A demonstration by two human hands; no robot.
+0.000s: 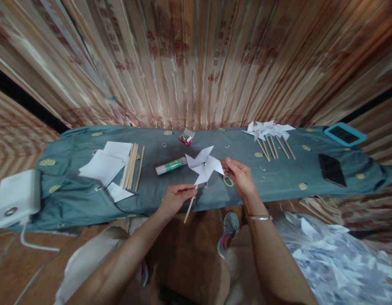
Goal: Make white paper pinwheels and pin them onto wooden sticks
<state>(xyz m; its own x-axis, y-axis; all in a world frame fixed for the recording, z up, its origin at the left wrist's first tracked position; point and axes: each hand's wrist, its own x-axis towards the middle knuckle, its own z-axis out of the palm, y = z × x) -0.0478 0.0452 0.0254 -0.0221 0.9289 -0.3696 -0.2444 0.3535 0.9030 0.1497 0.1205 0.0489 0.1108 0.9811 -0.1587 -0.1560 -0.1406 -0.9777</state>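
White paper pinwheel (204, 165) stands just above the grey-green cloth (278, 182), its wooden stick (190, 209) pinched in the closed left hand (176, 198) so the vanes sit clear, while the right hand (238, 174) seems to nip one vane tip, steadying it.

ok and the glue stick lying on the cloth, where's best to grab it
Take the glue stick across the middle of its barrel, from above. It lies on its side on the cloth, long axis roughly left to right, so thumb and fingers can close on its near and far sides. The pinwheel crowds its right end, so come in from the left.
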